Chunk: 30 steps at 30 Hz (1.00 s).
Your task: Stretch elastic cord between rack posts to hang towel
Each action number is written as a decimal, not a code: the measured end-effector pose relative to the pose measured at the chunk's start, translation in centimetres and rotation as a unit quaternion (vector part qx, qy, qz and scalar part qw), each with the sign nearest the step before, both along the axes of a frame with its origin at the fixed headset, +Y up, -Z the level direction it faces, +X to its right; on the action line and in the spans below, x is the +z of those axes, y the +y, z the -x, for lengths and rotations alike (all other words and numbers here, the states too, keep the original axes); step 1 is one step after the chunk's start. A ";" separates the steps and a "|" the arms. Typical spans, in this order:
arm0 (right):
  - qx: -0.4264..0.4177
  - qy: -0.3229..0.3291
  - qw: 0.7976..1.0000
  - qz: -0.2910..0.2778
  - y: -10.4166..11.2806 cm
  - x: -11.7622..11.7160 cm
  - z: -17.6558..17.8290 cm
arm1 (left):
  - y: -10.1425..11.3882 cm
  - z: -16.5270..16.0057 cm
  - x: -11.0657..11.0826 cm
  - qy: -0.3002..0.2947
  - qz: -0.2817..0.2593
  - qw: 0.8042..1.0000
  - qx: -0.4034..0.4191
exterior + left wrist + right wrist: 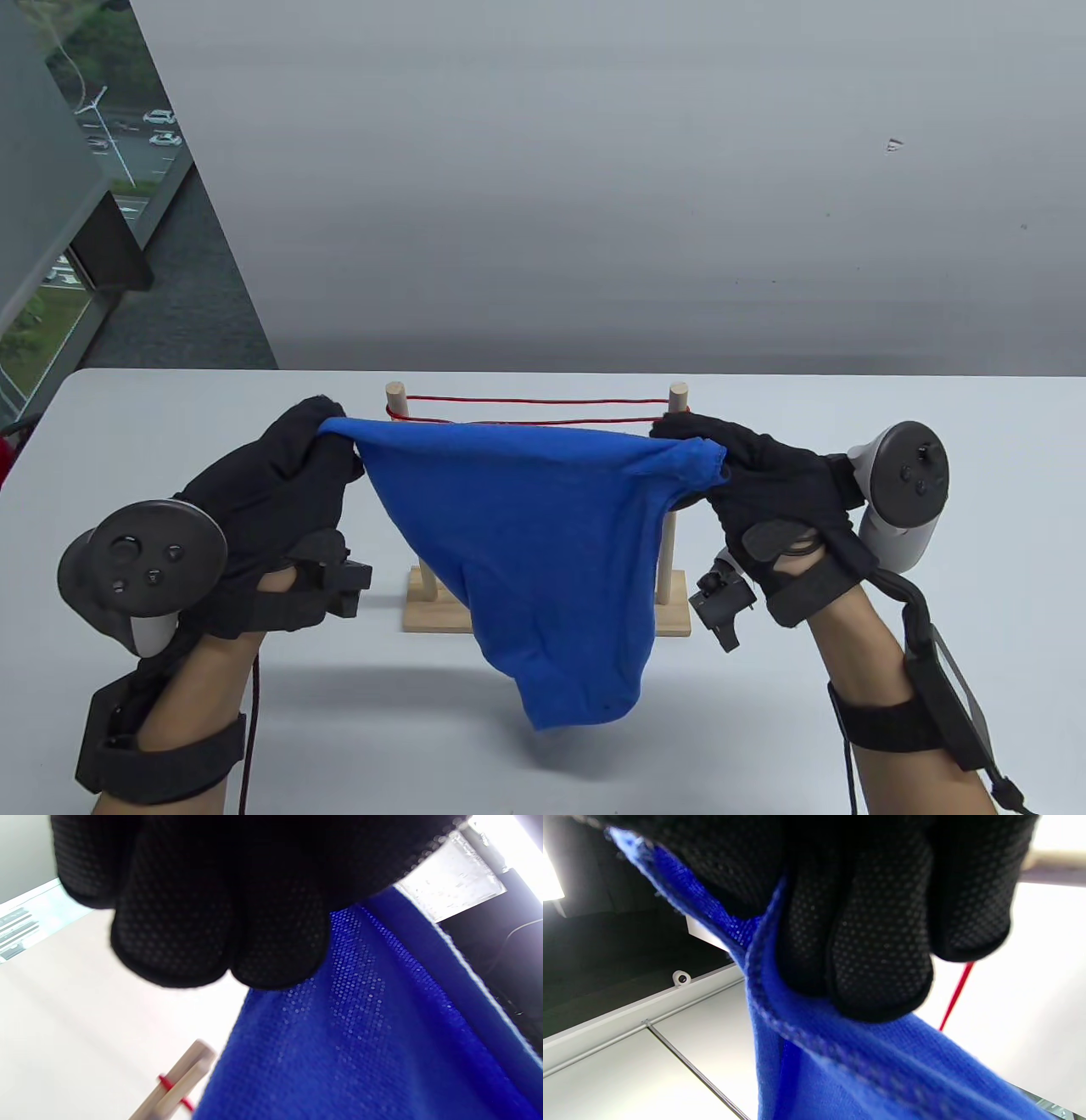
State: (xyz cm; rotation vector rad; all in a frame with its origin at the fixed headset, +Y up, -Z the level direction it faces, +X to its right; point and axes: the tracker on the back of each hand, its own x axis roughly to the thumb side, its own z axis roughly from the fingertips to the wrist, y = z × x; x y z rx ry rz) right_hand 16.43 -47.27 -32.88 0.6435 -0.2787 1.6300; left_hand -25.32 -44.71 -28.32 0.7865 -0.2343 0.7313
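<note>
We hold the blue cloth towel [526, 552] spread above the counter [848, 424], left hand [280, 501] and right hand [764, 492] fingers clamped on its top corners, so its edge can drop over the red elastic cord [534, 401], already stretched between the wooden rack posts [396, 399].

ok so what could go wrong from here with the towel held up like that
The blue towel is held by its top corners in the left hand and right hand, sagging in front of the red elastic cord. Its hanging bulk could snag a wooden post and tip the light rack. The draped weight might also pull the cord down the posts.
</note>
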 end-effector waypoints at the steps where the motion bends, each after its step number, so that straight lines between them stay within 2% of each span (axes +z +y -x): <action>1: 0.000 -0.001 1.000 -0.009 0.4 0.0 0.0 | 0.4 -0.1 0.0 0.000 -0.006 1.000 -0.002; 8: -0.017 0.003 0.999 -0.037 2.4 -0.3 0.4 | 2.3 -1.1 -0.6 -0.013 -0.022 1.000 -0.009; 19: 0.017 -0.005 0.996 -0.085 5.8 -0.7 1.8 | 4.7 -3.6 -1.6 -0.031 -0.043 0.998 -0.040; 23: 0.021 -0.010 0.996 -0.091 6.9 -1.1 1.8 | 5.4 -3.7 -2.0 -0.030 -0.048 0.998 -0.040; 30: 0.014 -0.004 0.997 -0.075 7.5 -2.4 1.7 | 6.3 -3.7 -3.2 -0.019 -0.054 0.998 -0.041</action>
